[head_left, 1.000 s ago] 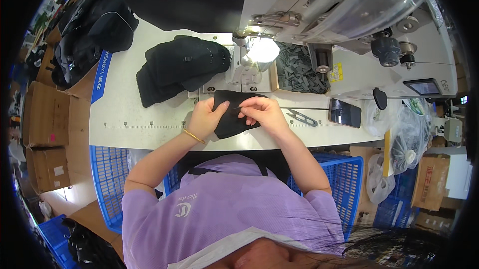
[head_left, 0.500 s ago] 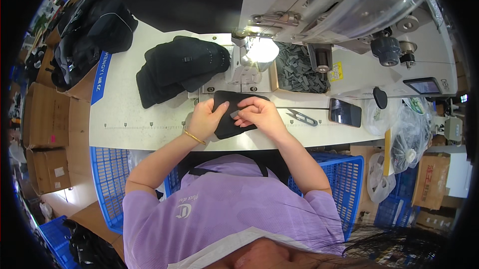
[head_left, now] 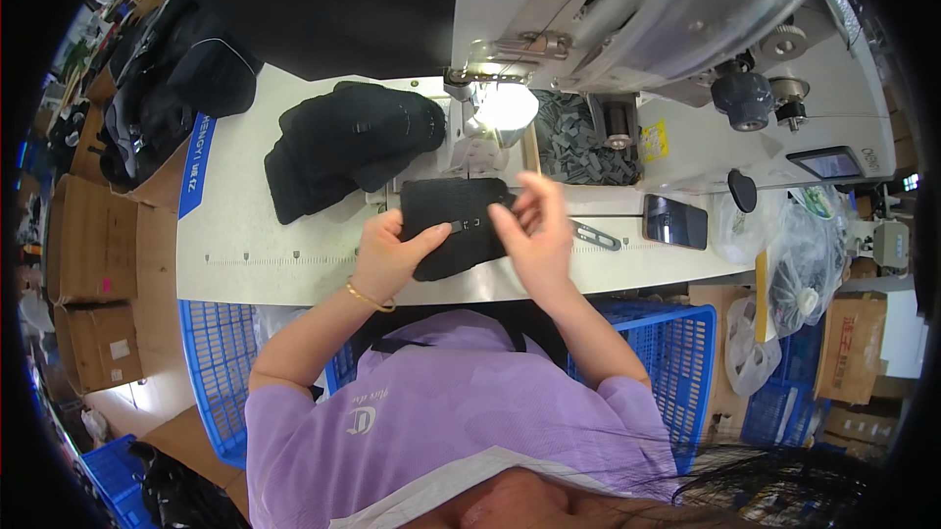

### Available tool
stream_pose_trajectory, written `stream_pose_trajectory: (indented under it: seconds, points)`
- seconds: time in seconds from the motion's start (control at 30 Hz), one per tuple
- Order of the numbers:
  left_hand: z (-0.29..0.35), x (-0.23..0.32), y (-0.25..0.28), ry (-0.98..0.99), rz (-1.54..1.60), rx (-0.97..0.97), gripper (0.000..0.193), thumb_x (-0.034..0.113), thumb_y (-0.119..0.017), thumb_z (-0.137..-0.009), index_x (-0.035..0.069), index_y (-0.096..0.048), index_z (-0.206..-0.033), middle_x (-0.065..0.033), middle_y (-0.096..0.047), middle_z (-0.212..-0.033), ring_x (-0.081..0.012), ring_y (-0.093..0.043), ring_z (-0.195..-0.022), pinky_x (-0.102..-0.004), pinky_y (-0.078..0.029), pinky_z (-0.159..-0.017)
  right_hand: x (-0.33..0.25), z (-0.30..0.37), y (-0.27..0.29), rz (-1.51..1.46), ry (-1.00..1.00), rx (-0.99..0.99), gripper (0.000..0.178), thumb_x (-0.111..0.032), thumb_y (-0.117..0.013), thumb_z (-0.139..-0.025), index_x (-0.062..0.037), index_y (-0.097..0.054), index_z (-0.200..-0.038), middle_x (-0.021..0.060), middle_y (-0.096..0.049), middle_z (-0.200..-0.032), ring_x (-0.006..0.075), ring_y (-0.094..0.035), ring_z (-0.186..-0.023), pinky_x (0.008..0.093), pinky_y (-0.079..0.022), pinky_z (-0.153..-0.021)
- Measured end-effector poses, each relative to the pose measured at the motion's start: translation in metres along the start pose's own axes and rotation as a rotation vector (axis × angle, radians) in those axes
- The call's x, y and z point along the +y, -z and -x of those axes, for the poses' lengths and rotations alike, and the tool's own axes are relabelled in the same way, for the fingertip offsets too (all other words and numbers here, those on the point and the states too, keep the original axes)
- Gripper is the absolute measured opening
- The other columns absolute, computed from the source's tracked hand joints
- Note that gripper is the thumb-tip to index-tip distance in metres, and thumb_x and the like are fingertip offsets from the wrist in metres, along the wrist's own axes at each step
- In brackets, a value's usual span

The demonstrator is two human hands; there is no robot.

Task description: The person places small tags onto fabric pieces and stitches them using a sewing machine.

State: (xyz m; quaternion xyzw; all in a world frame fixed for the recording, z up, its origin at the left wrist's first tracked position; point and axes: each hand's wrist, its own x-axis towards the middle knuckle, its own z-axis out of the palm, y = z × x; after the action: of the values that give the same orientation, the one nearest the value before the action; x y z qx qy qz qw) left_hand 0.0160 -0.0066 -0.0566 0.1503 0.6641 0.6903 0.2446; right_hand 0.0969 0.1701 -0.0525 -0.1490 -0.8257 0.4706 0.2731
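A black fabric piece (head_left: 441,201) lies over the table's front part, just in front of the sewing machine's needle area (head_left: 480,151). My left hand (head_left: 390,252) grips its left edge, thumb on top. Small greyish marks or a tab (head_left: 469,224) show on the fabric beside that thumb. At the piece's right edge is my right hand (head_left: 539,240), its fingers bent and smeared by motion; what they hold, if anything, cannot be made out. Thread snips (head_left: 597,236) lie partly behind the right hand. A stack of black fabric pieces (head_left: 343,151) rests left of the machine.
A box of small grey tabs (head_left: 585,142) stands right of the lit needle area. Farther right are a phone (head_left: 675,222) and clear plastic bags (head_left: 799,264). Blue crates (head_left: 211,372) stand below the table's front edge; black goods (head_left: 181,68) are piled far left.
The black piece now lies flatter and shows more of its surface. My right hand has lifted from its middle toward its right edge; my left hand has shifted slightly left and down.
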Motion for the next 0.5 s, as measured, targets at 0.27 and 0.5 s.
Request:
stream_pose_trajectory:
  seconds: [0.27, 0.5]
  points:
    - [0.0, 0.044, -0.004, -0.012, 0.133, -0.081, 0.019, 0.005, -0.069, -0.08, -0.002, -0.066, -0.097, -0.0057, -0.068, -0.087, -0.0089, -0.063, -0.074, -0.0234, -0.053, -0.068, -0.024, -0.01, 0.034, -0.608, -0.395, -0.322, 0.024, -0.013, -0.06, -0.088, -0.0001, -0.057, -0.108, 0.0039, -0.063, -0.083, 0.0057, -0.06, -0.065, 0.0184, -0.048, -0.053]
    - [-0.008, 0.053, -0.009, 0.028, 0.12, -0.094, 0.019, 0.001, -0.069, -0.077, -0.003, -0.065, -0.096, -0.0077, -0.068, -0.092, -0.011, -0.064, -0.078, -0.0255, -0.053, -0.073, -0.03, -0.014, 0.034, -0.638, -0.341, -0.232, 0.02, -0.013, -0.061, -0.087, -0.0011, -0.058, -0.104, 0.0011, -0.061, -0.074, 0.0036, -0.056, -0.055, 0.0174, -0.044, -0.044]
